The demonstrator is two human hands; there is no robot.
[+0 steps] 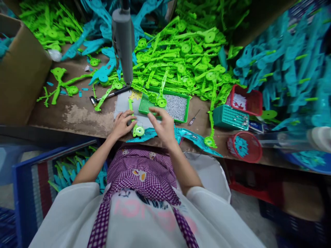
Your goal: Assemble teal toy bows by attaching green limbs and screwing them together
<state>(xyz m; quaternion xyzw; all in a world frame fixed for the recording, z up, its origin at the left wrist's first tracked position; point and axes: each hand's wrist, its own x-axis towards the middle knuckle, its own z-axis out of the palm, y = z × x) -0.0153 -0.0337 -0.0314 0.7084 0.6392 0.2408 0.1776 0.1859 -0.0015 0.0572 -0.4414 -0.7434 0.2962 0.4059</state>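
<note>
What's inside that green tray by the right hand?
Small silvery pieces cover the right side of the green tray, hiding the floor there; bare perforated floor shows at left. Lime-green parts and the right hand hide whatever lies beneath them.

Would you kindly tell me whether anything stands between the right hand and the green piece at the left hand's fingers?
Nothing visible does: the gap between the right hand and the green piece looks open, with the blue part and grey mat showing beneath.

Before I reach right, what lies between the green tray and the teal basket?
In the head view, a small screwdriver lies beside the green tray, then a long lime-green part runs down just before the teal basket.
</note>
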